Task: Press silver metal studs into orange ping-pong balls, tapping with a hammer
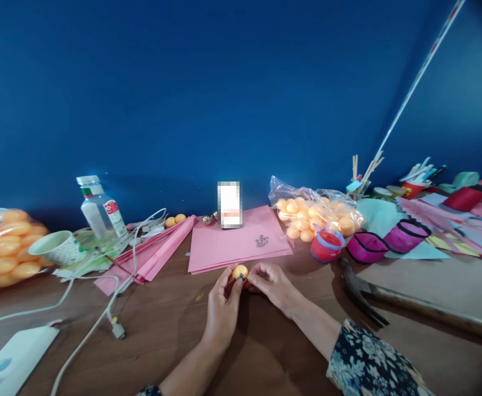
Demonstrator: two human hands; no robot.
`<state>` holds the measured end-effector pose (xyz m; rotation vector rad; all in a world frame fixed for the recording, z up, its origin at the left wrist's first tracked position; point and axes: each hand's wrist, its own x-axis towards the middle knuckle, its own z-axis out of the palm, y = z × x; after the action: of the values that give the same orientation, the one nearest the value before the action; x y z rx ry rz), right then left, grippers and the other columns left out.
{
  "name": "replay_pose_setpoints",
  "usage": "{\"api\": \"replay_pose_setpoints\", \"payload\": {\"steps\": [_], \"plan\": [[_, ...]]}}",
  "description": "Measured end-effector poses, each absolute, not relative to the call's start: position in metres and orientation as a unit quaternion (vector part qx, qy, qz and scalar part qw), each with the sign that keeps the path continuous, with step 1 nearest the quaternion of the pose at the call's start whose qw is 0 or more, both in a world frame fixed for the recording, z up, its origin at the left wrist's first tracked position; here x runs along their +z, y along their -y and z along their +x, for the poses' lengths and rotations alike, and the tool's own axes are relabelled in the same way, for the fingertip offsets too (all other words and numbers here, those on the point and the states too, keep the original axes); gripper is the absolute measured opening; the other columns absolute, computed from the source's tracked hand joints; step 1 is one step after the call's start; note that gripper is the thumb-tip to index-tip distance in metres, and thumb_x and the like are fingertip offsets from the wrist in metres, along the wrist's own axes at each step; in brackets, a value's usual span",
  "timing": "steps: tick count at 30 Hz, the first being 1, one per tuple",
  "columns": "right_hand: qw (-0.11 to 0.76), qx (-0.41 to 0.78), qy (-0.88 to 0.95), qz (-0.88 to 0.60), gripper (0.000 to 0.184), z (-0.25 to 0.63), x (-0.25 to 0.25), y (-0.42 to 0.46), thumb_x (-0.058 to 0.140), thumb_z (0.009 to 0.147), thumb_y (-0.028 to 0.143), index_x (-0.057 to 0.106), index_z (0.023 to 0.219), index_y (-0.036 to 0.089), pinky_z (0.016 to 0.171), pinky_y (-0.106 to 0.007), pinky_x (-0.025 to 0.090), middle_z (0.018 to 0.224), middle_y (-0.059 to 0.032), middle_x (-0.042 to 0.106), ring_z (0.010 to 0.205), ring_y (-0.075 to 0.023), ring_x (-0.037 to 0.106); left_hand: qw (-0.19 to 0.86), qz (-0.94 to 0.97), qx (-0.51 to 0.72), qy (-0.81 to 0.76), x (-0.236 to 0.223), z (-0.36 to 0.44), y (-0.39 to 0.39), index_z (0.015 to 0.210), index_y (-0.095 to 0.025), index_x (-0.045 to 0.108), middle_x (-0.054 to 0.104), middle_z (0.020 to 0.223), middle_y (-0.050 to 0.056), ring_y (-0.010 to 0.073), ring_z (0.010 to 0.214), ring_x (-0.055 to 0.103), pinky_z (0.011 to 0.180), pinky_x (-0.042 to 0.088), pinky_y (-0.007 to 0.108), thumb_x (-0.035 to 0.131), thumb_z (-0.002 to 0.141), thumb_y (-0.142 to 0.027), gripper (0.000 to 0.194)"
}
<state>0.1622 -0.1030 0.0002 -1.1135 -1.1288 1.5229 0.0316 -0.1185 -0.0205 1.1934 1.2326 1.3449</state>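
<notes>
Over the table's front middle, my left hand point(223, 308) grips an orange ping-pong ball point(239, 270) between thumb and fingers. A small dark piece shows on the ball's near side by my thumb tip. My right hand point(277, 289) is closed in a pinch close against the ball's right side; what its fingertips hold, if anything, is too small to make out. Just beyond both hands lie stacked pink paper sheets point(220, 247), with a small pile of grey metal bits point(261, 241) on them.
Bagged orange balls stand left point(10, 253) and right point(306, 217). A claw hammer point(422, 311) lies right, near a red tub point(327, 246) and purple fabric cups point(367, 247). White cables point(112, 294), a power strip point(16, 363), a paper cup point(57, 247) and a bottle point(100, 206) occupy the left.
</notes>
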Motion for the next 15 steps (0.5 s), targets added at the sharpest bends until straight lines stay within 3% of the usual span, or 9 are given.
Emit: {"api": "replay_pose_setpoints", "payload": {"steps": [15], "plan": [[0.459, 0.636, 0.442, -0.435, 0.030, 0.1614, -0.0011, 0.0998, 0.067, 0.065, 0.040, 0.052, 0.070, 0.015, 0.063, -0.026, 0.049, 0.064, 0.0011, 0.062, 0.062, -0.0119, 0.060, 0.474, 0.464, 0.560, -0.497, -0.0182, 0.0327, 0.1209, 0.113, -0.019, 0.054, 0.060, 0.114, 0.008, 0.0213, 0.106, 0.055, 0.093, 0.040, 0.034, 0.058, 0.075, -0.030, 0.039]]}}
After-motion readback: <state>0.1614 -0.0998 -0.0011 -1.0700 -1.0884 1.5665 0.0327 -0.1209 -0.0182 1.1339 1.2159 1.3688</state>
